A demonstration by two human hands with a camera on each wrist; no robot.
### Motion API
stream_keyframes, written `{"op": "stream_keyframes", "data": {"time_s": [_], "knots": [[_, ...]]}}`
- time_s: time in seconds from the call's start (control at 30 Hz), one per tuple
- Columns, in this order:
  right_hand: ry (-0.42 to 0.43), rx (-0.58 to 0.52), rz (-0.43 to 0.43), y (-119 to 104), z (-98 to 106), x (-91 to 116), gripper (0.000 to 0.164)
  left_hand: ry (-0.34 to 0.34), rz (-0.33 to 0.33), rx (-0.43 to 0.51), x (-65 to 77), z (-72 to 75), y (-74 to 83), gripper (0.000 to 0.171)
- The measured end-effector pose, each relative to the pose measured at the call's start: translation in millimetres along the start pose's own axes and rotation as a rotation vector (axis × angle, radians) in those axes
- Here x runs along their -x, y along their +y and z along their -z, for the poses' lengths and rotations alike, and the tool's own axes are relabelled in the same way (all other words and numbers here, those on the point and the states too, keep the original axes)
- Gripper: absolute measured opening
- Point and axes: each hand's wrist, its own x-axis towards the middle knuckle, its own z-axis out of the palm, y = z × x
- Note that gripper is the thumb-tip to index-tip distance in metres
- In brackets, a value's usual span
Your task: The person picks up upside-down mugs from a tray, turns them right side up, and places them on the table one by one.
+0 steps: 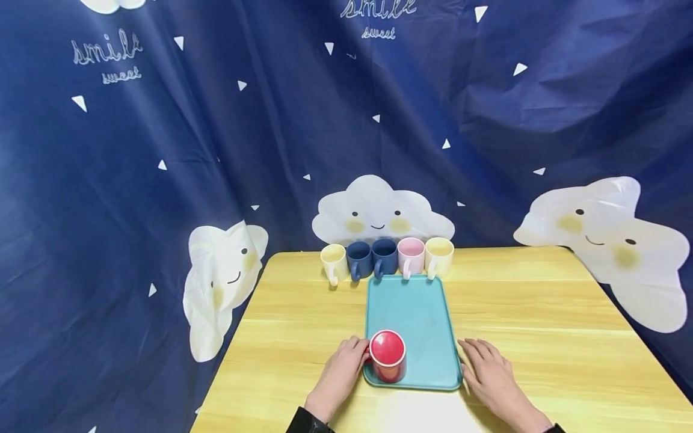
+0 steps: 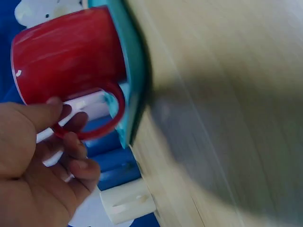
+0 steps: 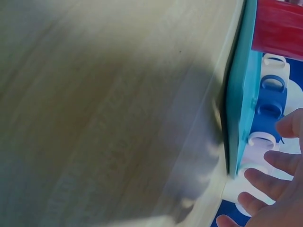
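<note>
A red mug (image 1: 388, 356) stands on the front left part of a teal tray (image 1: 417, 313), its handle facing left. My left hand (image 1: 343, 368) is at that handle; in the left wrist view the thumb and fingers (image 2: 78, 151) pinch it. My right hand (image 1: 489, 374) holds nothing and lies beside the tray's front right corner, fingers spread and relaxed. In the right wrist view its fingers (image 3: 265, 182) show apart from one another, close to the tray's edge (image 3: 236, 104).
Behind the tray several mugs stand in a row: a cream mug (image 1: 333, 262), two dark blue mugs (image 1: 384, 256), a pink mug (image 1: 411, 257) and another cream mug (image 1: 439, 257). Their handles face forward. A blue curtain (image 1: 292, 108) with cloud prints hangs behind the wooden table (image 1: 520, 300).
</note>
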Motion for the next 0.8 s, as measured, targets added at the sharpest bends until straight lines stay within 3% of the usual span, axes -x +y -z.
{"op": "stream_keyframes", "data": {"time_s": [0.13,0.23,0.8], "knots": [[-0.005,-0.005,-0.018,-2.8,-1.3,-3.3,0.046,0.023,-0.084,-0.096,0.0,-2.3,-1.2,0.020],[-0.008,-0.010,-0.017,-5.6,-2.7,-4.2,0.045,0.040,-0.113,-0.114,1.4,-4.4,-1.6,0.019],[-0.116,0.011,-0.032,-6.4,2.8,-6.2,0.043,0.169,-0.090,-0.113,5.0,-18.5,-2.7,0.018]]}}
